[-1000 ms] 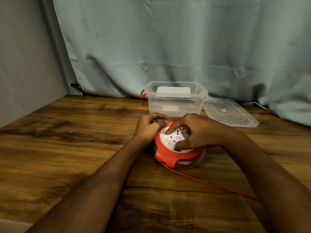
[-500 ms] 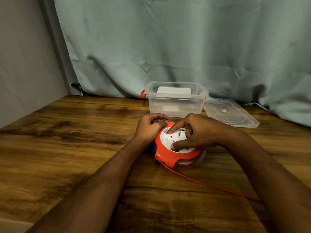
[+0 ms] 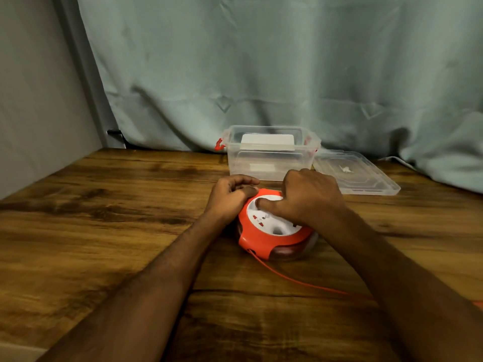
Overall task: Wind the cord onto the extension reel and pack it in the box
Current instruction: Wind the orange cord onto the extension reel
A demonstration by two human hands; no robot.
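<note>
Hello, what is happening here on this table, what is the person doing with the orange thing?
A person is winding a cord onto an orange extension reel that sits on the wooden table. The left hand steadies the reel's rim, while the right hand presses a finger into the white centre disc to turn it. Part of the orange cord is not yet wound and trails off to the right. Behind the reel, a clear plastic box stands open, with its lid lying beside it.
</note>
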